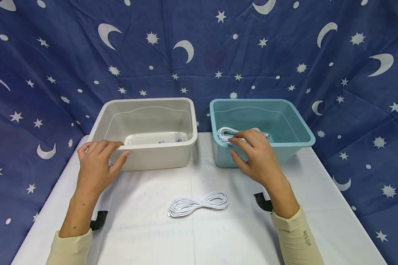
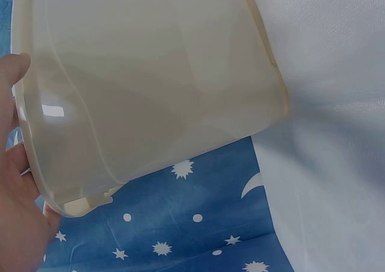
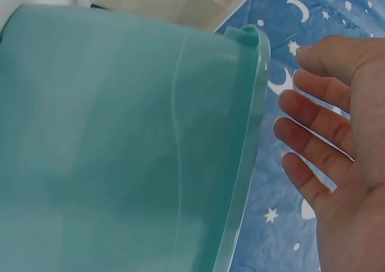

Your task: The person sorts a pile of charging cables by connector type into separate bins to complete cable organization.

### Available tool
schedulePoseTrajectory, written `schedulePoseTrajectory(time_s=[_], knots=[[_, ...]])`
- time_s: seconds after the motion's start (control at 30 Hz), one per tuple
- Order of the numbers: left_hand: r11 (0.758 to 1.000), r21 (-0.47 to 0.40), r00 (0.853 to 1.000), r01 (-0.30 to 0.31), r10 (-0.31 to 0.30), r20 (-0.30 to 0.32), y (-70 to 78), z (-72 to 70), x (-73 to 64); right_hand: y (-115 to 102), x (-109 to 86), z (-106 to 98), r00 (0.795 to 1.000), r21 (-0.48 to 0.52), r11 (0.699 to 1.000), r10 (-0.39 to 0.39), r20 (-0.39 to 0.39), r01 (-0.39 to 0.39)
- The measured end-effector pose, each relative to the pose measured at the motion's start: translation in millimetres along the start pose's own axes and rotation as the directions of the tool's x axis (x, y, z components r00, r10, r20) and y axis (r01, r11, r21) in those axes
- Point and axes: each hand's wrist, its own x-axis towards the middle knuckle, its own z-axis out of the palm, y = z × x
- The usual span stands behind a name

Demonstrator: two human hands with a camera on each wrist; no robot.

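Observation:
My left hand (image 1: 97,165) holds the front-left rim of an off-white plastic bin (image 1: 159,158). In the left wrist view the thumb lies on the outer side of the bin (image 2: 150,73), with the fingers past the rim. Over the front rim of a teal bin (image 1: 295,129) hovers my right hand (image 1: 260,158). Its fingers are spread, slightly bent and hold nothing; the right wrist view shows them apart from the rim. A coiled white cable (image 1: 223,135) lies inside the teal bin, partly hidden by that hand. Another white cable bundle (image 1: 199,204) rests on the table between my arms.
Small bluish items (image 1: 179,140) lie at the bottom of the off-white bin. A white cloth (image 1: 159,243) covers the table. Behind the bins hangs a blue curtain (image 1: 212,48) with moons and stars. A narrow gap separates the two bins.

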Motion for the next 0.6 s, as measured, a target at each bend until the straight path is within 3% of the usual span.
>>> schedulePoseTrajectory(time_s=[0.17,0.6], knots=[[1.000,-0.002,1.000,0.004,-0.004,0.001,0.7,-0.4,0.4,-8.3,2.2,3.5,0.999,0.011,0.999,-0.032,0.008,0.032],[1.000,-0.003,1.000,0.003,-0.003,-0.001,0.3,-0.1,0.5,-25.9,5.1,14.2,0.990,0.022,0.997,-0.081,0.114,0.079]])
